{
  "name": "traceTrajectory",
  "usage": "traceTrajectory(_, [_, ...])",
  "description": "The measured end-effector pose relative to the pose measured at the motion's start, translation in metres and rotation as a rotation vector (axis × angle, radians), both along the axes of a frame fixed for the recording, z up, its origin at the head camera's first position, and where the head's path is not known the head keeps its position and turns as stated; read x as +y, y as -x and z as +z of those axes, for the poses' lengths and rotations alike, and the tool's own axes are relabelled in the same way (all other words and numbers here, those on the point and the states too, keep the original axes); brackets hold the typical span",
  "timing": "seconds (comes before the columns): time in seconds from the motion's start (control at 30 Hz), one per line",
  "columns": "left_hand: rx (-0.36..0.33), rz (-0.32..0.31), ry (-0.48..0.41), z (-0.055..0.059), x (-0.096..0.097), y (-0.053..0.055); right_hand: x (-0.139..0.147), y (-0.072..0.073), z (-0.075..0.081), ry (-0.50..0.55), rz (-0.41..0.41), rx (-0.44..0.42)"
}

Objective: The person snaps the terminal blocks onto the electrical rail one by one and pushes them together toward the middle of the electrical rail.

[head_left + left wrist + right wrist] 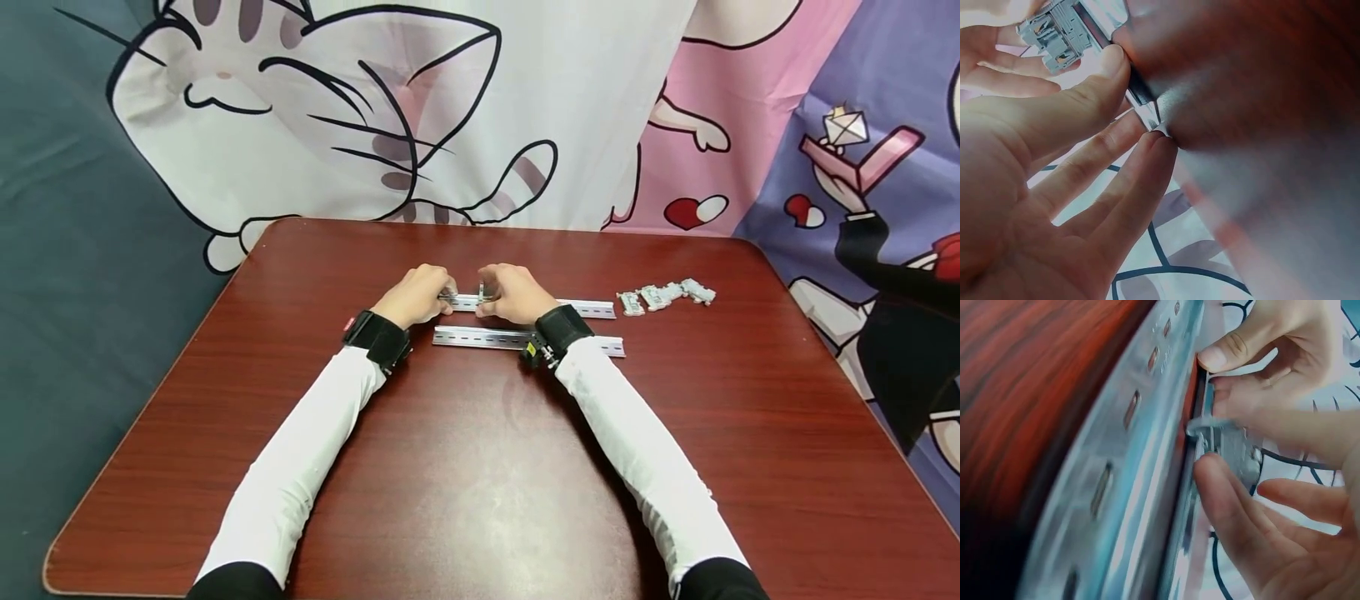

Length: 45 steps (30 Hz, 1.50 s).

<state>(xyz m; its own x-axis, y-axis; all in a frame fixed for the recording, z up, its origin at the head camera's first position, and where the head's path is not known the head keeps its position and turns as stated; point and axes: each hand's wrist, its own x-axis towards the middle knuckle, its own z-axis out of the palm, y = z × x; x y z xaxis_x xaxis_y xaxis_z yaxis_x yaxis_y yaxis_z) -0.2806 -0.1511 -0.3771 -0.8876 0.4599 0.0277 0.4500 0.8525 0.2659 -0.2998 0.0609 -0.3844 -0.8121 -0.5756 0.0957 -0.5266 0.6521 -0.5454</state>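
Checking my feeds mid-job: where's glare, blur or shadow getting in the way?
Head: pale glare on the tabletop, shadow beside the right sleeve; left wrist: tabletop hazy and soft, terminal block clearer; right wrist: bright streaks along the nearer DIN rail, dark lower-left corner, right hand partly blurred.

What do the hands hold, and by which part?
The left hand grips the far rail near its left end; the right hand holds the grey block, exact place unclear.
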Motion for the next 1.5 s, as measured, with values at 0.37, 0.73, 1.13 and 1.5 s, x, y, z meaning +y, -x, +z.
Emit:
traceTrajectory(0.37, [-0.012,0.030,0.003,-0.004,-0.008,-0.004,0.062,-0.014,0.012,0.081,-0.021,0.089])
traceTrajectory(0.73, [-0.010,0.030,-0.018,0.000,-0.006,-0.002,0.178,0.000,0.026,-0.109,-0.237,0.067])
traceTrajectory(1.13, [0.001,0.005,-0.020,0.002,0.003,0.000,0.237,0.003,0.015,-0.213,-0.259,-0.043])
traceTrajectory(1.5, [0.007,0.019,-0.013,-0.001,0.003,-0.002,0.232,0.005,0.005,-0.170,-0.270,-0.067])
